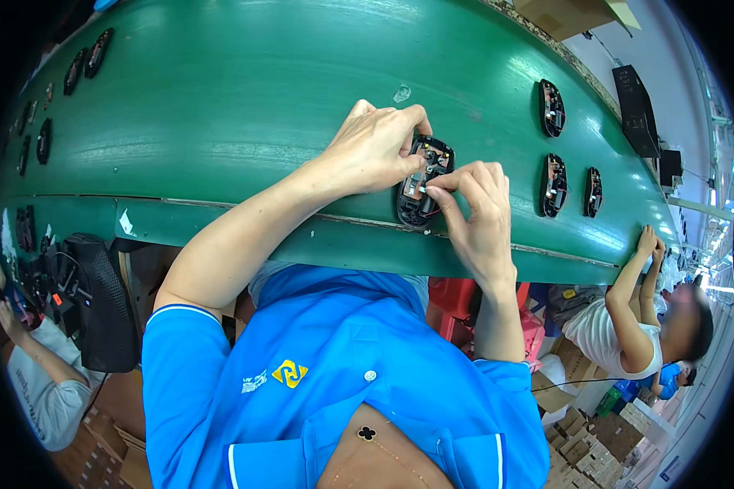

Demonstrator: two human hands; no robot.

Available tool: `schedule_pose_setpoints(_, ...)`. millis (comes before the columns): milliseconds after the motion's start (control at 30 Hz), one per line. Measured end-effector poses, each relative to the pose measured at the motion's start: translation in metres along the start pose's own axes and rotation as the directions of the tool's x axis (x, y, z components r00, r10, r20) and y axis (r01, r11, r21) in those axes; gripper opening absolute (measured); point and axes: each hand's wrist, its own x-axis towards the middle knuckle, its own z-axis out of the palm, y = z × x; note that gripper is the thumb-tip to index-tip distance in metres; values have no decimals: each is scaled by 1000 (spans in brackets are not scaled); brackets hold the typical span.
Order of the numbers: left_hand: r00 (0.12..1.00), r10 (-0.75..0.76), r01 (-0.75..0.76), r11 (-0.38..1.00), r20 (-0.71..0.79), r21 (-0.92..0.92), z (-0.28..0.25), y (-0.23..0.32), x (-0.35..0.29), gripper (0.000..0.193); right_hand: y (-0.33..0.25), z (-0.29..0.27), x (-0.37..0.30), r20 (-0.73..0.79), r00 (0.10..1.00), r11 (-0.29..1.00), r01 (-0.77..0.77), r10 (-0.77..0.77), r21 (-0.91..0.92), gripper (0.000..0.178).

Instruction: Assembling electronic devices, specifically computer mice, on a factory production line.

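An opened black oval housing (pixel 412 209), with a brownish circuit board and small parts inside, lies on the green work surface in front of me. My left hand (pixel 375 148) reaches over its upper left side; the fingers are curled round the far end and the thumb presses on the inside. From the right, my right hand (pixel 477 204) pinches at a small white connector (pixel 422 190) between thumb and forefinger, at the middle of the board. A thin reddish wire shows by the thumb. The fingertips hide part of the board.
More opened housings lie at the right (pixel 553 186) and far left (pixel 98 53) of the green surface (pixel 245 98). A small clear scrap (pixel 401 93) sits beyond my hands. A metal seam (pixel 342 218) runs along the near side. At right, a co-worker (pixel 628 330) reaches onto the surface.
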Motion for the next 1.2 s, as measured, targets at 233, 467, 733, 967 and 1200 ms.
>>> schedule_pose_setpoints(233, 1000, -22, 22, 1000, 7, -14, 0, 3, 0, 22, -2, -3, 5, 51, 998, 999, 45, -46, 16, 13)
schedule_pose_setpoints(467, 1000, 8, -8, 1000, -28, -1, 0, -3, -3, 24, 4, 0, -1, 15, 1000, 987, 15, -17, 160, 19)
schedule_pose_setpoints(733, 997, -75, 74, 996, -13, -49, -17, -7, -6, 26, -1, 26, -9, -230, 934, 873, -142, 274, 466, 23)
schedule_pose_setpoints(967, 997, -4, -1, 998, -76, -67, -12, -14, -6, 26, 1, 32, -4, -320, 947, 990, 78, -36, 120, 18)
schedule_pose_setpoints(1200, 987, -154, 156, 985, 35, -79, -21, -8, -7, 24, -5, 11, 15, -37, 999, 998, 9, -11, -65, 9)
